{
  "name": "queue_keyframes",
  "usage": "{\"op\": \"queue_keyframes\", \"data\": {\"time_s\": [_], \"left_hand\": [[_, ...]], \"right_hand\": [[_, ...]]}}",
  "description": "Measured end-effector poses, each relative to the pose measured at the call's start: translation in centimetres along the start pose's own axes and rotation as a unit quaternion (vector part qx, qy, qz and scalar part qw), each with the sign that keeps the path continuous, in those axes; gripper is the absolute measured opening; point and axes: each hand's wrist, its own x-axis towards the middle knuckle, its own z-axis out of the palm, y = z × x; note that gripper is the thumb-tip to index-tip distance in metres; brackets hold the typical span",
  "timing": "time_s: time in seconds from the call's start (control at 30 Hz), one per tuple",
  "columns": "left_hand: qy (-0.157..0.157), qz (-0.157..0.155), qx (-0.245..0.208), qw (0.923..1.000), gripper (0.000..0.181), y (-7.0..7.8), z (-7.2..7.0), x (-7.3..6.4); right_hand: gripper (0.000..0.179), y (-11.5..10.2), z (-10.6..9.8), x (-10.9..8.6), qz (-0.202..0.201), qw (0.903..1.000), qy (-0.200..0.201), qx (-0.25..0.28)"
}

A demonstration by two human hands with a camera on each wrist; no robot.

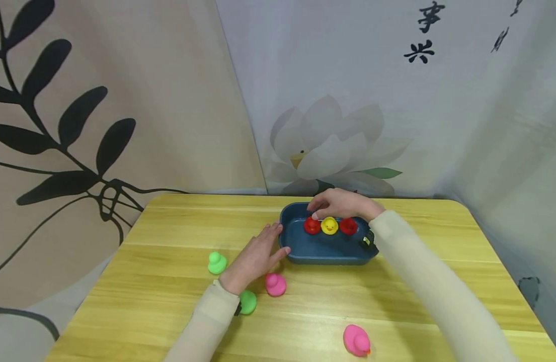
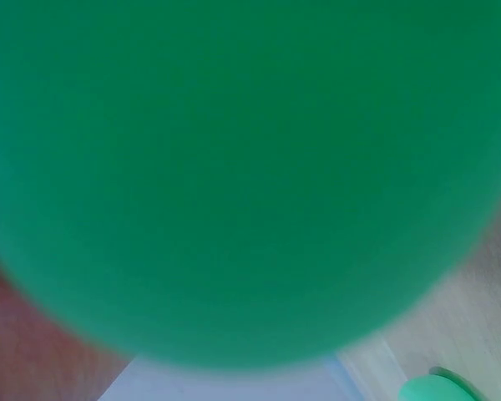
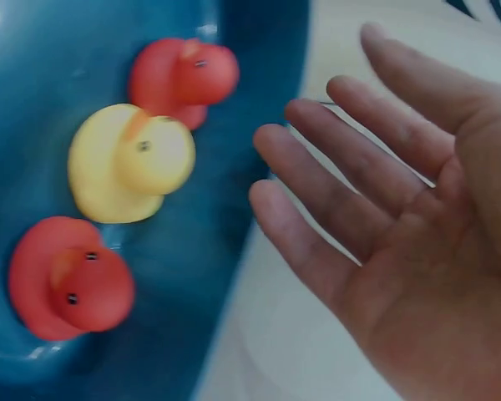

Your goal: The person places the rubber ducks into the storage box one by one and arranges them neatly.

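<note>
A blue tray (image 1: 327, 254) stands at the back of the table. Inside it sit a red duck (image 1: 311, 226), a yellow duck (image 1: 329, 226) and another red duck (image 1: 348, 226) in a row. My right hand (image 1: 345, 202) hovers over the tray's far rim; in the right wrist view its fingers (image 3: 334, 180) are extended and hold nothing. At the tray's left end is my left hand (image 1: 255, 254), fingers spread, fingertips right at the rim. A green duck (image 1: 248, 302) lies by the left wrist, and its blurred green surface (image 2: 242, 184) fills most of the left wrist view.
Another green duck (image 1: 217, 263) stands left of the left hand. One pink duck (image 1: 275, 285) is just right of the left wrist, and a second pink duck (image 1: 356, 341) lies near the front. Printed curtains (image 1: 178, 100) hang behind the wooden table (image 1: 169, 281).
</note>
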Motion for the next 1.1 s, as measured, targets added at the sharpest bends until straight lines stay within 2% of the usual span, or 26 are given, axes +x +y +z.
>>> {"op": "queue_keyframes", "data": {"time_s": [0.23, 0.47, 0.8, 0.97, 1.1], "left_hand": [[0.004, -0.004, 0.003, 1.0, 0.072, 0.0, 0.1, 0.0], [0.007, -0.001, -0.002, 1.0, 0.071, 0.1, 0.0, -0.2], [0.01, 0.009, 0.001, 0.9999, 0.072, 0.0, 0.1, -0.2], [0.01, 0.011, 0.002, 0.9999, 0.072, 0.0, 0.1, -0.2], [0.014, 0.014, -0.002, 0.9998, 0.072, 0.0, 0.1, -0.2]], "right_hand": [[0.042, -1.4, -0.8, -3.0, -0.018, 0.9979, 0.062, 0.001], [0.038, -2.0, 0.0, -6.0, -0.034, 0.9887, 0.145, 0.015], [0.031, -1.3, 3.0, -9.4, -0.032, 0.9624, 0.269, 0.017], [0.031, -0.6, 4.0, -10.7, -0.04, 0.95, 0.309, 0.014], [0.033, 0.1, 4.9, -11.7, -0.049, 0.9439, 0.327, -0.001]]}}
